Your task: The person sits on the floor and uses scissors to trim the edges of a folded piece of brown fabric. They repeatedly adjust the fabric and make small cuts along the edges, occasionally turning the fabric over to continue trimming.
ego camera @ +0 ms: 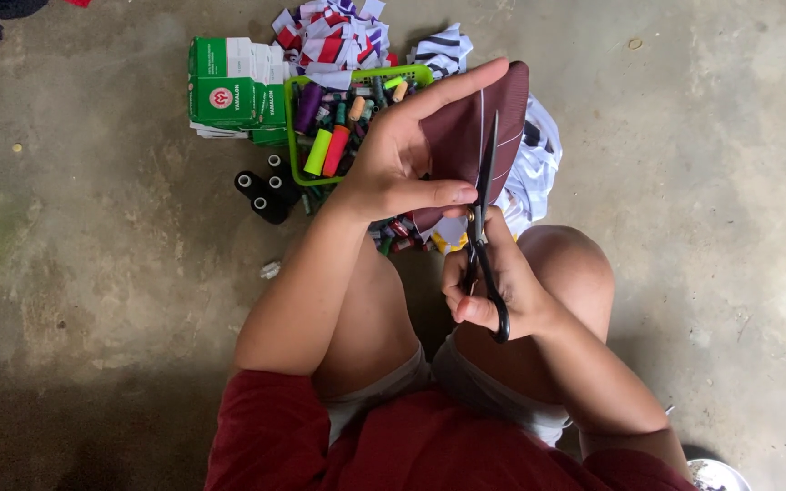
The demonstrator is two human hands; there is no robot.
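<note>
Right hand (493, 291) fingers gripping black scissors (482, 227), left hand (402, 159) pinching maroon cloth (475, 136) — bare stained concrete floor (120, 273).

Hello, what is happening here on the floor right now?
A person sits on the concrete floor and cuts a piece of dark maroon fabric. The left hand holds the fabric up, and the right hand works black scissors with the blades against the cloth. Behind them stand a green basket of thread spools, green boxes and fabric scraps.
</note>
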